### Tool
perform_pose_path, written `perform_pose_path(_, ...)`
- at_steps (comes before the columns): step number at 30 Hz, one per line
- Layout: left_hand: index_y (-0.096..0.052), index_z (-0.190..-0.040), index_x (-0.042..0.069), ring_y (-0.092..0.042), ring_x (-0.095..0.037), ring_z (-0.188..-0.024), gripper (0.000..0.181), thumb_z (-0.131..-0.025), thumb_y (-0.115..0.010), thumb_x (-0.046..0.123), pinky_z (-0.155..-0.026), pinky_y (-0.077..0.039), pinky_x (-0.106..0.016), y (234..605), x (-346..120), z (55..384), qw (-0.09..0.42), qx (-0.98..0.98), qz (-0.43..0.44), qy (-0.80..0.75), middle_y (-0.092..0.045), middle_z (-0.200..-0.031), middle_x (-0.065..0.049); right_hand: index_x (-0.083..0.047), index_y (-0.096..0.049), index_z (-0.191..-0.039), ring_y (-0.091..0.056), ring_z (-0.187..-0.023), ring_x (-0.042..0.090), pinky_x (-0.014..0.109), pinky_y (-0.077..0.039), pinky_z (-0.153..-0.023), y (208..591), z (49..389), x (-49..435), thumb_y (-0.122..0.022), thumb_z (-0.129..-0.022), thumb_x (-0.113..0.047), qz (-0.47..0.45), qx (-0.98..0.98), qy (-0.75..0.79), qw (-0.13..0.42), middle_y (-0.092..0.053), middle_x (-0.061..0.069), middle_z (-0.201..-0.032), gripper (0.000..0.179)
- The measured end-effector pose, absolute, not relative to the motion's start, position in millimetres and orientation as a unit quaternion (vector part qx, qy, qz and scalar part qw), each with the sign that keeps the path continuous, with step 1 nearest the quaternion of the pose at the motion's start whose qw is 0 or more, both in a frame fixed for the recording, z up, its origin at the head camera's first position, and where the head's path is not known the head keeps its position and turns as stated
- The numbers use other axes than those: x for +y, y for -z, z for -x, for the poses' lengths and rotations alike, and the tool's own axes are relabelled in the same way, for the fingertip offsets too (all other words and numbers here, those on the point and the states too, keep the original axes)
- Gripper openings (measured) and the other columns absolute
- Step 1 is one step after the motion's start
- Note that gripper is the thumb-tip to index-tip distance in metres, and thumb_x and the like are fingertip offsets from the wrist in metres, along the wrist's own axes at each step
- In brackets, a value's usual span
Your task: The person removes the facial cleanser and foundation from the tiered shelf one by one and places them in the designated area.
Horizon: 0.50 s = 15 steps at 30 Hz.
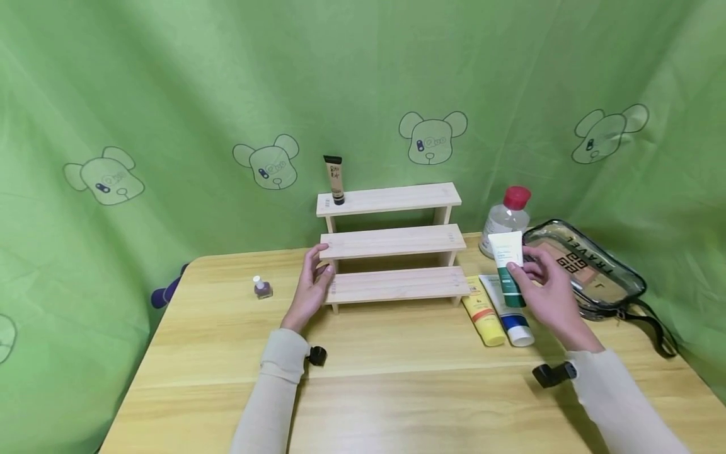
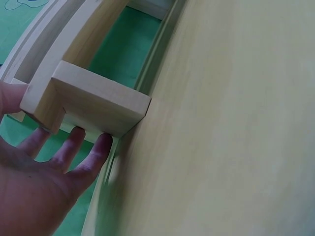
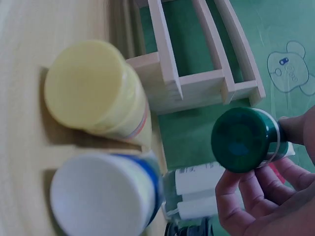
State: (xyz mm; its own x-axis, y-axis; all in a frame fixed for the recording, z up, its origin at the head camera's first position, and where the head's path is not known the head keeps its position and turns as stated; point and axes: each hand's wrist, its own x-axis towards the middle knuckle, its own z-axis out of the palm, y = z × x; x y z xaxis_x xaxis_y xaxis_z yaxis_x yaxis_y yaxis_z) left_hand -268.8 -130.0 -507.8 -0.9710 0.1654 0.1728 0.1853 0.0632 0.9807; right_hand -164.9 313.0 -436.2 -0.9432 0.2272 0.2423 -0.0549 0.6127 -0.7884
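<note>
A white and green tube (image 1: 509,268) is pinched between the thumb and fingers of my right hand (image 1: 547,293), its green cap pointing down. The right wrist view shows that green cap (image 3: 240,140) from below. My left hand (image 1: 311,287) holds the left end of a three-step wooden shelf (image 1: 397,285); in the left wrist view its fingers (image 2: 93,160) touch the end support. A beige tube with black cap (image 1: 336,181) stands on the top step, at its left. Right of the shelf lie a yellow tube (image 1: 484,312) and a white and blue tube (image 1: 507,310).
A clear bottle with a red cap (image 1: 507,217) stands behind the right hand. A transparent travel pouch (image 1: 609,274) lies at the right edge. Left of the shelf is a small purple nail polish bottle (image 1: 263,288). A green curtain (image 1: 198,82) hangs behind the table.
</note>
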Motion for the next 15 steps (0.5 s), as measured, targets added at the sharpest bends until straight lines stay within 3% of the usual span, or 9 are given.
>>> perform_pose_path(3,-0.041,-0.160,0.031,-0.055,-0.041,-0.145,0.052,-0.114,-0.052,0.010,-0.125,-0.046,-0.058,508.6,-129.7,269.8,0.009,-0.728,0.123,0.674,-0.045,-0.165,-0.016,-0.002,-0.046,-0.160,-0.057,-0.093,-0.011,0.003,-0.049,-0.077,439.6,160.8,318.6,-0.061,-0.113,-0.033,0.066,-0.885,-0.437,0.146,-0.067,-0.004,-0.111,0.059)
perform_pose_path(8,-0.041,-0.161,0.030,-0.055,-0.042,-0.145,0.052,-0.114,-0.053,0.010,-0.125,-0.046,-0.059,507.6,-129.8,269.1,0.009,-0.726,0.125,0.676,-0.047,-0.164,-0.017,-0.003,-0.044,-0.162,-0.055,-0.092,-0.011,0.004,-0.049,-0.075,445.9,157.5,326.3,-0.059,-0.113,-0.038,0.086,-0.891,-0.428,0.123,-0.069,0.022,-0.127,0.062)
perform_pose_path(15,-0.040,-0.161,0.030,-0.055,-0.042,-0.145,0.053,-0.114,-0.052,0.010,-0.124,-0.046,-0.058,506.1,-129.8,268.1,0.007,-0.727,0.126,0.675,-0.047,-0.163,-0.017,0.004,-0.045,-0.159,-0.053,-0.086,-0.010,0.008,-0.049,-0.070,457.3,157.8,340.5,-0.059,-0.113,-0.036,0.083,-0.908,-0.391,0.123,-0.069,0.029,-0.123,0.062)
